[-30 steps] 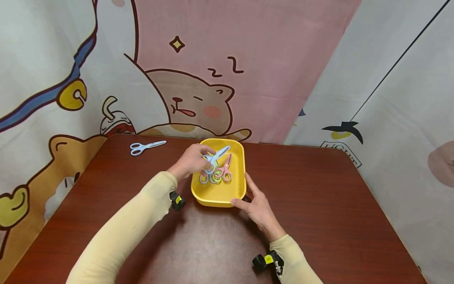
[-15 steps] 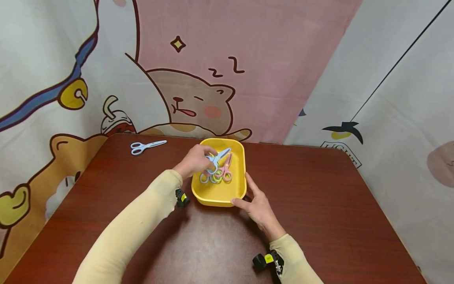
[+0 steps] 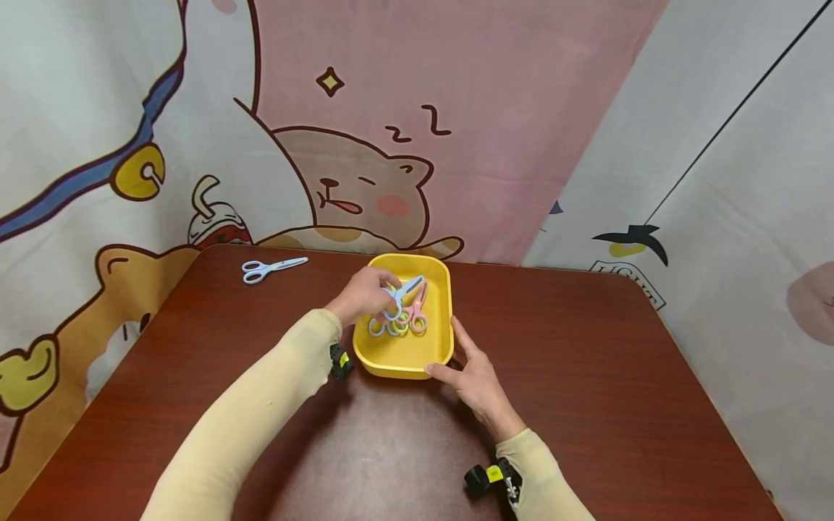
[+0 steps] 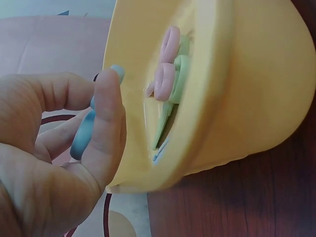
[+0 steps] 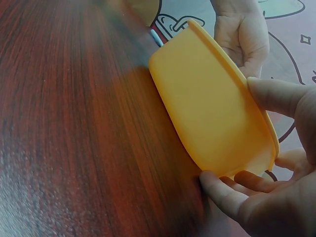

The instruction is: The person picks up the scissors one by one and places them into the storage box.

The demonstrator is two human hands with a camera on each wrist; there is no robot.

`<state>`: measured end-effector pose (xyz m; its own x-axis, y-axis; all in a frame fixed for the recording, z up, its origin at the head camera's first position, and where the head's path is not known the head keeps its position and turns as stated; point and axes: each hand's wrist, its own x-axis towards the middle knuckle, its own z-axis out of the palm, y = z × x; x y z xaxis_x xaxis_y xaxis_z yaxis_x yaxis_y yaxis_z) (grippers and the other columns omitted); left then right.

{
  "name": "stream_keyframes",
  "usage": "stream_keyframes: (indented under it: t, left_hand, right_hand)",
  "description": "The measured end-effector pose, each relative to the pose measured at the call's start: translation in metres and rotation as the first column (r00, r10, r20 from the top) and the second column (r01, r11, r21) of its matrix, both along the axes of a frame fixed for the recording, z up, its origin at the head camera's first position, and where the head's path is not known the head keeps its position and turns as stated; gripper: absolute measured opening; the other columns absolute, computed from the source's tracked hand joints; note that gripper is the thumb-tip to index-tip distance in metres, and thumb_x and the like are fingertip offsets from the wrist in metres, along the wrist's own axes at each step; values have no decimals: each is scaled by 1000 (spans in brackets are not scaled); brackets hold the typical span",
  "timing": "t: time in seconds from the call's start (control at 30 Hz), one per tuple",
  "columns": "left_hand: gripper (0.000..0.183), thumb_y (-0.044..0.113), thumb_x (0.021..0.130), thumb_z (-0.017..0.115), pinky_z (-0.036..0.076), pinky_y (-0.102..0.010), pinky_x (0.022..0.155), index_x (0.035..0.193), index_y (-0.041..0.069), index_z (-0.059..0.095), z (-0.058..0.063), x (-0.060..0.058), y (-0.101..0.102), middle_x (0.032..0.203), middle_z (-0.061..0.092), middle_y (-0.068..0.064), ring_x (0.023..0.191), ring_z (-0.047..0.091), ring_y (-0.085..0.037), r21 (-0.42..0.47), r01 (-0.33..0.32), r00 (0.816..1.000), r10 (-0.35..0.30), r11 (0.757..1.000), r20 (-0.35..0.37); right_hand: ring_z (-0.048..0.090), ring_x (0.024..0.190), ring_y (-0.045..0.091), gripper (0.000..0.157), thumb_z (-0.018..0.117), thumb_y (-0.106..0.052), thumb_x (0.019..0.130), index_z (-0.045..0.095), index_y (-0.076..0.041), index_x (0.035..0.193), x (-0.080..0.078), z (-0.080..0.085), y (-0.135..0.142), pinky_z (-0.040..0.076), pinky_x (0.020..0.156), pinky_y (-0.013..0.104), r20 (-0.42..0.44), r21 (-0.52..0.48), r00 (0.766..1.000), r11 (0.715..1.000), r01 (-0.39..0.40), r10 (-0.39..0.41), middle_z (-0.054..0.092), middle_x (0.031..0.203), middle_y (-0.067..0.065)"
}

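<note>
My left hand (image 3: 365,293) holds a pair of light blue scissors (image 3: 409,288) over the yellow bin (image 3: 452,322), blades pointing away to the far right. In the left wrist view, fingers and thumb close round a blue handle loop (image 4: 83,136), partly hidden by them. Inside the bin lie pink scissors (image 4: 164,81) on top of green scissors (image 4: 181,74), with another light blue pair (image 3: 376,328) beside them, mostly covered. My right hand (image 3: 478,387) grips the bin's near right corner, thumb on the rim and fingers at the lower edge of the wall (image 5: 212,98).
A further pair of light blue scissors (image 3: 255,272) lies on the brown table (image 3: 586,383) at the back left. A cloth (image 3: 508,108) printed with cartoon animals hangs behind the table's far edge.
My left hand has shifted slightly right and lower over the bin, carrying the light blue scissors with it. The right hand and the bin stay put.
</note>
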<state>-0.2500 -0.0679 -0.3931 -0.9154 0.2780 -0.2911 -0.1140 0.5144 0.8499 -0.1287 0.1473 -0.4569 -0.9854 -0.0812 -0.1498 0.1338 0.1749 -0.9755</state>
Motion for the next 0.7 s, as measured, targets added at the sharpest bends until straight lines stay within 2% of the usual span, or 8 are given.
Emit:
stream_keyframes:
  t: [0.17,0.5,0.7]
  left_hand:
    - [48,-8,85,69,63,-44,75,132,-1,64,-2,-1,3,123,55,-21,74,70,-26,-8,-6,1000,6,1000,8]
    - [46,-7,86,68,63,-41,72,131,-2,65,-5,-3,7,119,59,-21,68,71,-26,-51,-16,1000,16,999,8]
    - [49,-9,81,68,63,-41,71,129,-2,66,-3,-4,11,107,66,-21,61,69,-23,-54,-7,1000,7,999,1]
  right_hand:
    - [40,147,36,101,80,-5,87,21,-24,166,1,2,0,54,86,22,8,-13,1000,1000,-1,1,27,169,8]
    - [39,148,35,101,80,-5,87,21,-25,166,1,2,0,54,88,25,14,-11,1000,1000,1,-1,29,168,7]
    - [40,147,35,101,80,-5,87,21,-25,166,1,2,0,55,86,23,10,-23,1000,1000,-4,4,27,169,7]
